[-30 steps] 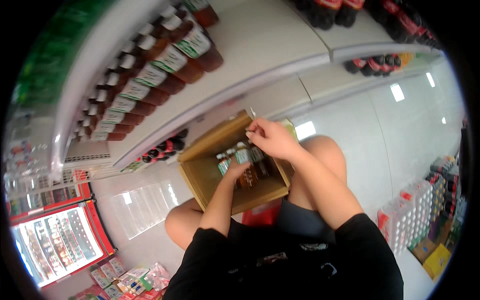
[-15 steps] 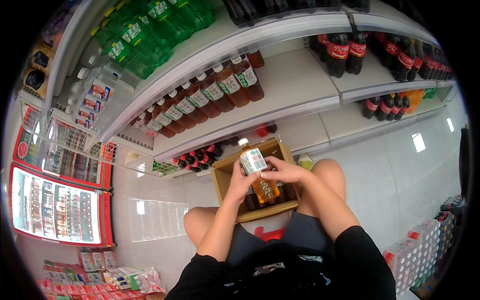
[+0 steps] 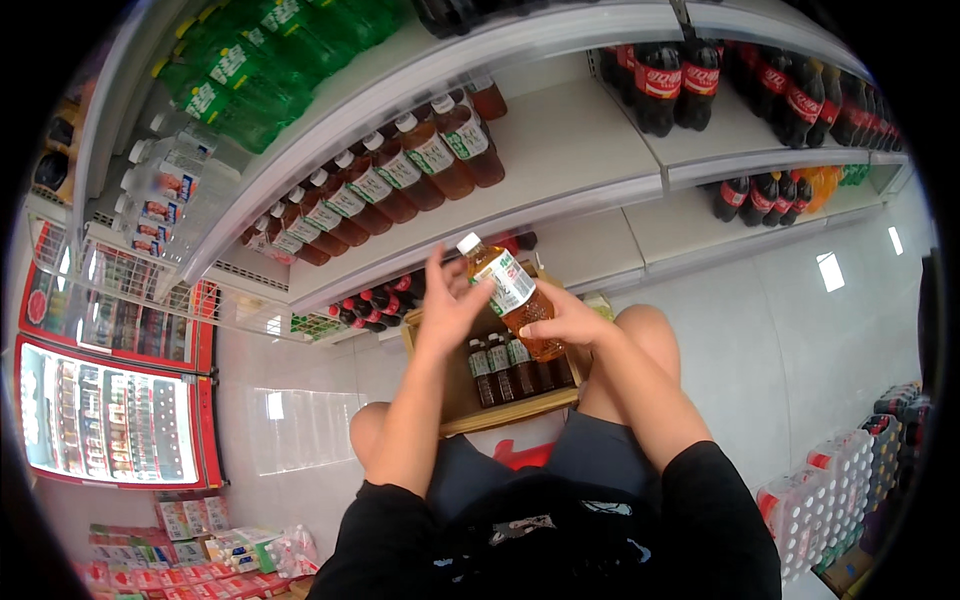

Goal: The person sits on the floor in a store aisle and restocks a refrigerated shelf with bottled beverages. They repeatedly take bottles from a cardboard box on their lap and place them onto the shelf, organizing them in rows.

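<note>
Beside white shelves (image 3: pixel 560 140), a carton (image 3: pixel 510 412) holds bottles (image 3: pixel 499 365); right hand (image 3: pixel 572 322) grips amber bottle (image 3: pixel 508 285); left hand (image 3: pixel 450 310) spread.

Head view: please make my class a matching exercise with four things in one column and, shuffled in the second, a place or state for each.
Column one
1. Tilted amber bottle
2. Cardboard box
3. Large green bottles
4. Red-framed fridge

Column two
A. Upper left of the picture
B. Brightly lit inside
C. Gripped by the right hand
D. Between the person's knees

Right pairs: 1-C, 2-D, 3-A, 4-B
</note>
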`<state>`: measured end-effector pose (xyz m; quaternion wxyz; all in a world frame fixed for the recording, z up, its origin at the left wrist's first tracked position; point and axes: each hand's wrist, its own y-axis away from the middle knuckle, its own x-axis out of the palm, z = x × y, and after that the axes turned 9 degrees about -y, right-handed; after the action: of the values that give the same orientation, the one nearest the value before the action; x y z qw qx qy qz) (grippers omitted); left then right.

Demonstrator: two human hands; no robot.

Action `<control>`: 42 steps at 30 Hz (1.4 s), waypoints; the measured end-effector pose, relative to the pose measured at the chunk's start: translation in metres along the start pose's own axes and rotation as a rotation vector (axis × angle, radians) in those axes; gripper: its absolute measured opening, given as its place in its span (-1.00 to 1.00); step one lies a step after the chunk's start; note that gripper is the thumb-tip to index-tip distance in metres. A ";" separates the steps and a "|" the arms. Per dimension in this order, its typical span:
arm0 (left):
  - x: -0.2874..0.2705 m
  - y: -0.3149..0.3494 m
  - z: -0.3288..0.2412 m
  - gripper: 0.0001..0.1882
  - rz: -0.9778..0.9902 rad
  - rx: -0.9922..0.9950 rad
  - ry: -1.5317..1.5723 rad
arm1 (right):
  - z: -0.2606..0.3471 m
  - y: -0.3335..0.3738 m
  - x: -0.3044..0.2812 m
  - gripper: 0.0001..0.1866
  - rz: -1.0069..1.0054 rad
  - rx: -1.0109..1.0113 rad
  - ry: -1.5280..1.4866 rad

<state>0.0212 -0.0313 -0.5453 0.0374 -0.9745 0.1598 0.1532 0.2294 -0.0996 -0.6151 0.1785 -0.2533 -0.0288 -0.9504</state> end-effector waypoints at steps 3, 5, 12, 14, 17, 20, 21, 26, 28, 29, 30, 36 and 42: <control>-0.009 -0.013 -0.052 0.06 0.157 0.140 -0.017 | 0.000 -0.002 -0.008 -0.15 0.061 -0.064 -0.061; -0.016 -0.029 -0.068 0.01 0.342 0.134 -0.222 | 0.008 -0.001 -0.003 -0.15 0.055 -0.110 -0.157; 0.008 -0.058 -0.116 0.09 0.500 0.212 -0.465 | 0.027 0.003 -0.003 -0.16 0.050 -0.090 -0.395; 0.017 -0.062 -0.122 0.06 0.521 0.231 -0.547 | 0.026 0.005 -0.006 -0.10 0.038 -0.128 -0.331; 0.035 -0.065 -0.143 -0.01 0.498 0.338 -0.660 | 0.035 0.010 -0.016 -0.16 -0.104 -0.354 -0.227; 0.037 -0.065 -0.148 -0.14 0.304 0.791 -0.749 | 0.038 0.005 -0.034 -0.32 -0.465 -0.508 -0.249; 0.042 -0.075 -0.153 -0.20 0.282 0.980 -0.730 | 0.041 0.007 -0.043 -0.37 -0.628 -0.538 -0.274; 0.055 -0.135 -0.165 -0.36 0.095 1.194 -1.020 | 0.045 0.020 -0.045 -0.52 -0.656 -0.508 -0.104; 0.057 -0.164 -0.160 -0.37 0.013 1.098 -1.132 | 0.049 0.019 -0.036 -0.56 -0.594 -0.451 -0.009; 0.058 -0.178 -0.160 -0.34 -0.004 1.021 -1.223 | 0.051 0.019 -0.037 -0.58 -0.592 -0.416 -0.021; 0.059 -0.193 -0.159 -0.32 -0.021 0.941 -1.314 | 0.053 0.018 -0.037 -0.60 -0.588 -0.381 -0.033; 0.081 -0.262 -0.176 -0.32 -0.057 0.626 -1.486 | 0.064 0.019 -0.038 -0.68 -0.624 -0.280 -0.144; 0.092 -0.295 -0.166 -0.26 -0.224 0.566 -1.911 | 0.062 0.020 -0.046 -0.70 -0.597 -0.277 -0.179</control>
<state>0.2466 0.1996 -0.4089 0.3948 -0.4073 0.0007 0.8235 0.3035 -0.0946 -0.5847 -0.1471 -0.3378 0.0119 -0.9296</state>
